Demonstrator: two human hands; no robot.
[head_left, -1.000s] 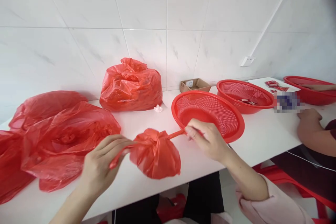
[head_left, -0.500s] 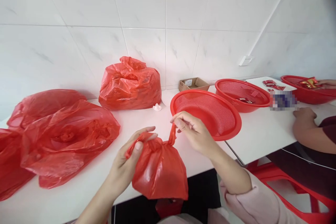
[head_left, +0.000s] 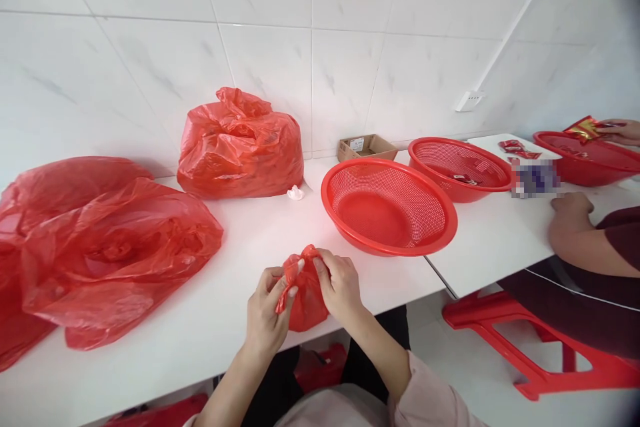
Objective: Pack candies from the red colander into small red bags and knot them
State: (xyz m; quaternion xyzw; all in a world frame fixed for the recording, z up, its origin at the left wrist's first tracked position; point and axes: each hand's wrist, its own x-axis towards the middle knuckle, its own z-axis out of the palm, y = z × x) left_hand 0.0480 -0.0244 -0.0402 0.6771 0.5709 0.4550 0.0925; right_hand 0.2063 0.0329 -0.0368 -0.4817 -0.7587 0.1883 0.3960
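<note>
A small red plastic bag (head_left: 309,303) sits at the table's front edge between my two hands. Its gathered top is pinched from both sides. My left hand (head_left: 270,303) has its thumb and fingers closed on the bag's left handle. Opposite it, my right hand (head_left: 341,283) grips the right part of the top, close to the left fingers. What lies inside the bag is hidden. Just beyond my right hand is a red perforated basket (head_left: 390,213), with nothing visible in it.
Large red plastic bags (head_left: 115,247) lie at left; another full bag (head_left: 240,147) stands against the wall. Behind the basket are a cardboard box (head_left: 367,147) and a second red basket (head_left: 460,167) holding small packets. At right, a co-worker's hand (head_left: 620,131) holds a gold-and-red packet above another basket (head_left: 590,163).
My hands have come together at the small bag's top, and the bag has moved a little away from me. The co-worker's packet has risen above its basket.
</note>
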